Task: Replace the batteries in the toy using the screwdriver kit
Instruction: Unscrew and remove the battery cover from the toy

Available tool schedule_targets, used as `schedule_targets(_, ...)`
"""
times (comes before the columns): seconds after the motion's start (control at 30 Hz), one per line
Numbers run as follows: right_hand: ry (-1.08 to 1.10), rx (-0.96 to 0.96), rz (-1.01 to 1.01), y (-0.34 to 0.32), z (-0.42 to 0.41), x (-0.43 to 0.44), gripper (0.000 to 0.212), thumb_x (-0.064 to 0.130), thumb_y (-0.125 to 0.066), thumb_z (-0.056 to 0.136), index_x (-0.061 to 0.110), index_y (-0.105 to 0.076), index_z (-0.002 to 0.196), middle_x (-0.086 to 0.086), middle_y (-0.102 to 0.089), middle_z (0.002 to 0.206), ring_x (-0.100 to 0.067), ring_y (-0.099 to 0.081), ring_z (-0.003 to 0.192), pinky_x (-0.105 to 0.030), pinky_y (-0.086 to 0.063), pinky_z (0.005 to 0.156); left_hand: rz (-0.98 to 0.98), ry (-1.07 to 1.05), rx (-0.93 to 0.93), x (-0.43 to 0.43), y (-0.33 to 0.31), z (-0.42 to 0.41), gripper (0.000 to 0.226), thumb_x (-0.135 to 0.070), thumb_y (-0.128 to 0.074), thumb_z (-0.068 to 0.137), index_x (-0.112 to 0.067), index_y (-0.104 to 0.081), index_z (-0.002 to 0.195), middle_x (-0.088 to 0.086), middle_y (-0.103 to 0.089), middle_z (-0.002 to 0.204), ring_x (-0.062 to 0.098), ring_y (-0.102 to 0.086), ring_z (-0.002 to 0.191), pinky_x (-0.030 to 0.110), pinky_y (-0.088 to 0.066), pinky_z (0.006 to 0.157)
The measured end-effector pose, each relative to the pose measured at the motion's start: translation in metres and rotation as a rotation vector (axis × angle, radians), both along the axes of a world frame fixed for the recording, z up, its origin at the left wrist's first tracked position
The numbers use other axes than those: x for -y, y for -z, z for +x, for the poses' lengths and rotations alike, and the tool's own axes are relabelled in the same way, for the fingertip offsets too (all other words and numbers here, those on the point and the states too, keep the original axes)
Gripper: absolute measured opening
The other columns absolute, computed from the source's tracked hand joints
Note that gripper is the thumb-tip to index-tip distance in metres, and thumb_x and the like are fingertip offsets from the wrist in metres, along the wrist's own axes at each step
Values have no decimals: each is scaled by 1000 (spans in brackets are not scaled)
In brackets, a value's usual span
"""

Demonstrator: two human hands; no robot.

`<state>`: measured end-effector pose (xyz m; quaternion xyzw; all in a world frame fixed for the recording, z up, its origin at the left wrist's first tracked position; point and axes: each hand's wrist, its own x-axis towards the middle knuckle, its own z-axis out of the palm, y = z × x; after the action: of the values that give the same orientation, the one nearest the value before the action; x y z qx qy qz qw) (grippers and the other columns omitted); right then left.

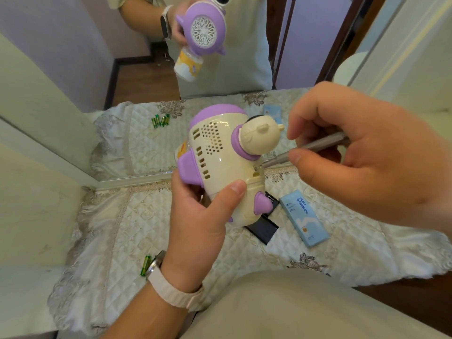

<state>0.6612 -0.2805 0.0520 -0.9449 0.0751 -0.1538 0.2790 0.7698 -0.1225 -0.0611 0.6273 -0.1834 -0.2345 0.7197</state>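
Note:
A cream and purple toy with vent holes and a round head is held above the table. My left hand grips its lower body, thumb pressed near the battery cover. My right hand pinches a grey metal screwdriver between thumb and fingers. Its tip sits in a screw hole just above the cover. Green batteries lie on the cloth by my left wrist, partly hidden by my watch.
A blue screwdriver kit box and a black tray lie on the quilted cloth under the toy. A mirror stands behind, reflecting the toy, the batteries and the person. A cream cushion fills the near edge.

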Motion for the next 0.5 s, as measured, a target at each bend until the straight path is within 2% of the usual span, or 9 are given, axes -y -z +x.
schedule_targets(0.1,21,5,-10,1,0,1,7,26,-57,85,25,-52,90,2,-53,70,-20,-53,67,-31,-43,58,5,-5,7,0,0,0,72,-39,-75,68,-9,-50,128,15,-66,116,31,-67,103,44,-55,81)
schedule_targets(0.23,32,9,-28,1,0,1,5,30,-53,92,26,-54,90,3,-53,57,-19,-54,62,-28,-43,55,12,-10,11,-1,1,0,71,-40,-76,67,-12,-51,128,13,-66,116,30,-67,104,44,-55,81)
schedule_targets(0.37,16,9,-40,1,-1,-1,4,25,-56,89,24,-55,93,2,-55,60,-21,-54,63,-29,-42,54,20,-10,2,-1,2,0,73,-41,-77,67,-14,-50,129,14,-66,118,33,-66,107,52,-55,84)
schedule_targets(0.5,5,-1,-26,-1,-2,-2,14,20,-59,84,26,-53,94,4,-53,74,-20,-54,67,-30,-42,58,18,-9,-7,-1,3,-1,75,-40,-77,68,-12,-49,131,18,-65,121,39,-64,109,65,-52,88)
